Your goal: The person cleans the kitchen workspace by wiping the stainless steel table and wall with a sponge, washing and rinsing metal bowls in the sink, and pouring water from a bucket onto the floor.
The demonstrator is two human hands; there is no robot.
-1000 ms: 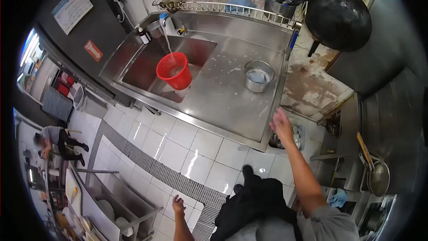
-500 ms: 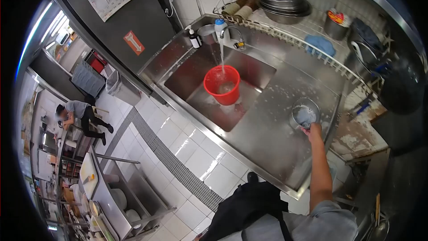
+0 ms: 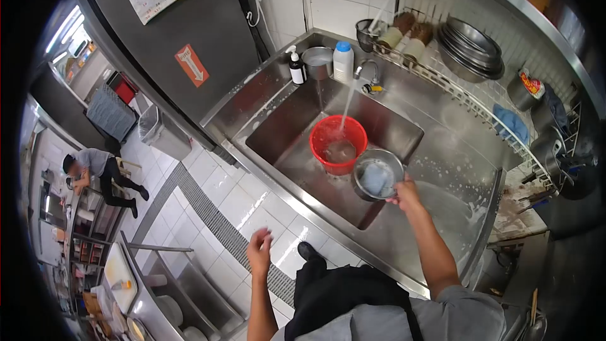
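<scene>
While water pours from the faucet (image 3: 376, 74) into a red bucket (image 3: 329, 163) standing in the sink basin (image 3: 295, 158), the person I'm watching holds a stainless-steel pot (image 3: 392, 161) with the right hand (image 3: 406, 193), its fingers clamped at the rim on the pot's right side. The pot is over the right part of the basin, and beyond it, to the left and farther from the body, is the bucket; the pot's edge overlaps the bucket's outline, and I can't tell whether the two touch. Being round, the pot has no long axis; pale blue-grey contents (image 3: 377, 178) show inside, cloth or liquid I can't say. Much nearer the bucket is the right hand; the left hand (image 3: 259, 251) holds nothing, fingers loosely curled, out over the floor tiles (image 3: 214, 183). Counting up: the person's two hands, well apart; one bucket; one faucet; one pot held and one corner pot (image 3: 317, 68); two bottles, a dark pump bottle (image 3: 297, 72) and a blue-capped white bottle (image 3: 343, 66); one stack of steel bowls (image 3: 470, 50), too tightly nested to number; one co-worker (image 3: 101, 170) off to the left.
</scene>
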